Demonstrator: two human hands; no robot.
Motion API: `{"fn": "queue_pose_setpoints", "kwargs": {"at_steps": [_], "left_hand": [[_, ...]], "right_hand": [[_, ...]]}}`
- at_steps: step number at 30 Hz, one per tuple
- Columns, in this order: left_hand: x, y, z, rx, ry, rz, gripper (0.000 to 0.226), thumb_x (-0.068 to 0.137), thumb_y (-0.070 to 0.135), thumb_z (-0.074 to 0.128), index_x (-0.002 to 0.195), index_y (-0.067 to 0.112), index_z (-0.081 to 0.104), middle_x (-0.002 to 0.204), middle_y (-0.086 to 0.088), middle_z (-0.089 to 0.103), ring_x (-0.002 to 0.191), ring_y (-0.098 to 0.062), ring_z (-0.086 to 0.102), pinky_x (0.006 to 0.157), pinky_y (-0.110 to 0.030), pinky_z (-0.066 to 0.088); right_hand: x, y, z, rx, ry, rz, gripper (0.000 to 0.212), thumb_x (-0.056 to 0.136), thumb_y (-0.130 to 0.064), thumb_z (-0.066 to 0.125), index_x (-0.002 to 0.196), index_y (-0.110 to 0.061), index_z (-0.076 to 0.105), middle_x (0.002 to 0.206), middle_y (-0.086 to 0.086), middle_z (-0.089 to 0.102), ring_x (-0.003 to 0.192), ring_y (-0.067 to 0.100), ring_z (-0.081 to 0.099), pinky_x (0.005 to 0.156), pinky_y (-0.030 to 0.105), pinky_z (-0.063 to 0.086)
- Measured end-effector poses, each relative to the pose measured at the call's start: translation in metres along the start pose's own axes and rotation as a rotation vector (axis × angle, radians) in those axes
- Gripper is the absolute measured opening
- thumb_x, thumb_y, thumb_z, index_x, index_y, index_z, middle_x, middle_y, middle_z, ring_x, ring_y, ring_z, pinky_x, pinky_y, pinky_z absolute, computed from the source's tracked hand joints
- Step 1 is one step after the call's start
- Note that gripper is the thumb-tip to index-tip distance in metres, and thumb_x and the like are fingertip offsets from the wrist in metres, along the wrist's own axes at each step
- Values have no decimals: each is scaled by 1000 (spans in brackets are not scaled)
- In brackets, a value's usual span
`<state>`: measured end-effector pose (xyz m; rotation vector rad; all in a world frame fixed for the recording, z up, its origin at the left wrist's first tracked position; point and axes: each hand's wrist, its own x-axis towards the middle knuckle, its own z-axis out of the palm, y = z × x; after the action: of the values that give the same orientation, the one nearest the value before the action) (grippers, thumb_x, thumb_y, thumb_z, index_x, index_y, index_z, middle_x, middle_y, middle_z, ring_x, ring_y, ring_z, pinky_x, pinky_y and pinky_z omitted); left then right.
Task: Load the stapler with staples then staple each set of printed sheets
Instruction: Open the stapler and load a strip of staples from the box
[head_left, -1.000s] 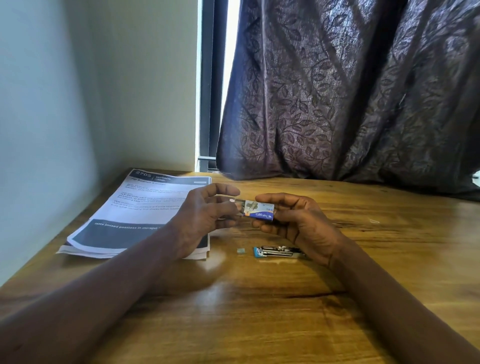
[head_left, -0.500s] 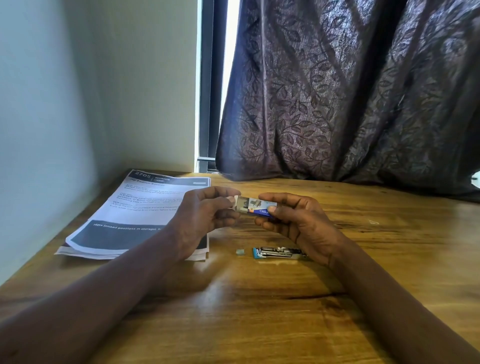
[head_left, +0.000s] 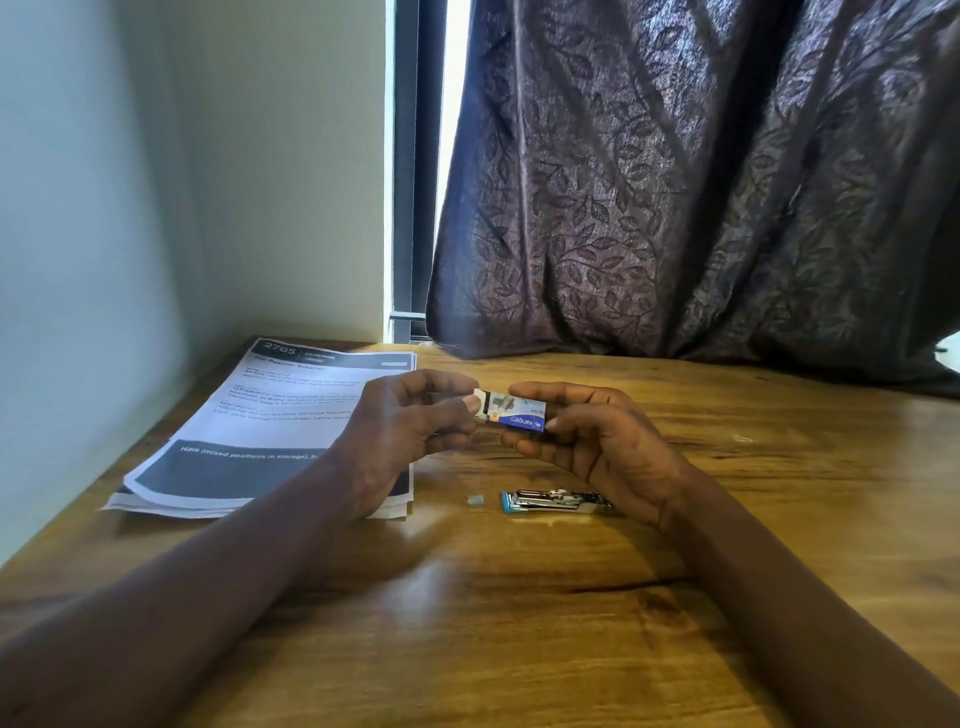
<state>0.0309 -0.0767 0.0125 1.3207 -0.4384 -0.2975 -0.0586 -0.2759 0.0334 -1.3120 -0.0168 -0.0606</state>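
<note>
Right hand (head_left: 597, 441): grips the staple box (head_left: 517, 414) body.
Left hand (head_left: 410, 421): pinches its open end.
Tip: slide the tray out level, over the table (head_left: 519, 623), near the stapler (head_left: 556, 502).

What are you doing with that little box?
A person holds a small staple box above the wooden table, right hand gripping it and left hand at its open end. The stapler lies on the table below, and the printed sheets wait unstapled at the left.
</note>
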Motion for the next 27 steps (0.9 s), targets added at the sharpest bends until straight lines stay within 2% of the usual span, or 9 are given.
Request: {"fn": "queue_pose_setpoints", "kwargs": {"at_steps": [5, 8, 10, 13, 17, 20, 22, 25, 27], "left_hand": [[-3, 0, 2, 50, 5, 32, 19, 86, 6, 77, 105, 5, 75, 90, -12, 80, 75, -14, 76, 70, -24, 64], [-5, -1, 2, 190, 21, 113, 11, 88, 9, 77, 99, 11, 77, 88, -9, 80, 78, -14, 77, 67, -21, 62], [-3, -4, 2, 382, 65, 233, 11, 88, 13, 79, 98, 16, 78, 85, -4, 81, 80, -14, 78, 69, -25, 63], [-2, -7, 3, 612, 119, 393, 25, 84, 20, 84, 108, 19, 78, 90, 4, 80, 80, -7, 77, 74, -28, 64], [-6, -7, 7, 800, -13, 544, 61, 77, 25, 90, 134, 25, 66, 103, 12, 71, 77, -4, 74, 74, -24, 62], [-4, -7, 7, 978, -13, 646, 52, 80, 30, 87, 129, 26, 70, 100, 14, 66, 79, -7, 68, 73, -31, 60], [-3, -7, 7, 1004, 6, 637, 44, 83, 32, 85, 125, 28, 73, 99, 16, 67, 81, -8, 65, 71, -30, 57], [0, -9, 5, 1057, -11, 583, 39, 84, 37, 81, 122, 33, 72, 95, 16, 66, 82, -9, 62, 72, -34, 55], [3, -11, 3, 1128, -38, 546, 37, 84, 42, 79, 120, 35, 72, 93, 16, 65, 82, -8, 62, 76, -39, 55]], "right_hand": [[0, 1, 3, 20, -23, 30, 33, 98, 12, 44, 120, 4, 67, 119, 24, 72, 100, 31, 74, 80, 30, 63], [1, 3, 3, 55, -42, 48, 37, 98, 12, 38, 121, 7, 65, 121, 29, 69, 101, 35, 74, 78, 31, 63], [1, 3, 3, 48, -39, 45, 35, 99, 10, 37, 122, 8, 64, 120, 29, 69, 100, 34, 74, 78, 31, 63], [1, 5, 3, 27, -24, 14, 30, 101, 8, 43, 122, 7, 65, 118, 26, 71, 102, 33, 74, 78, 30, 63], [3, 4, -3, -35, 6, -41, 28, 101, 3, 48, 123, 3, 66, 119, 25, 71, 100, 29, 74, 81, 32, 64], [3, 1, -7, -125, 4, -49, 27, 101, -8, 54, 123, -3, 68, 111, 23, 74, 88, 26, 75, 75, 30, 63], [3, 1, -9, -333, 44, -99, 25, 101, -15, 57, 121, -9, 70, 106, 16, 77, 87, 24, 75, 71, 30, 62], [0, 4, -19, -1026, 216, -307, 21, 99, -29, 63, 116, -24, 74, 99, -5, 77, 88, 9, 72, 76, 28, 58], [-6, 6, -25, -1238, 194, -339, 20, 95, -35, 68, 111, -27, 76, 96, -13, 76, 89, 3, 68, 79, 28, 57]]}}
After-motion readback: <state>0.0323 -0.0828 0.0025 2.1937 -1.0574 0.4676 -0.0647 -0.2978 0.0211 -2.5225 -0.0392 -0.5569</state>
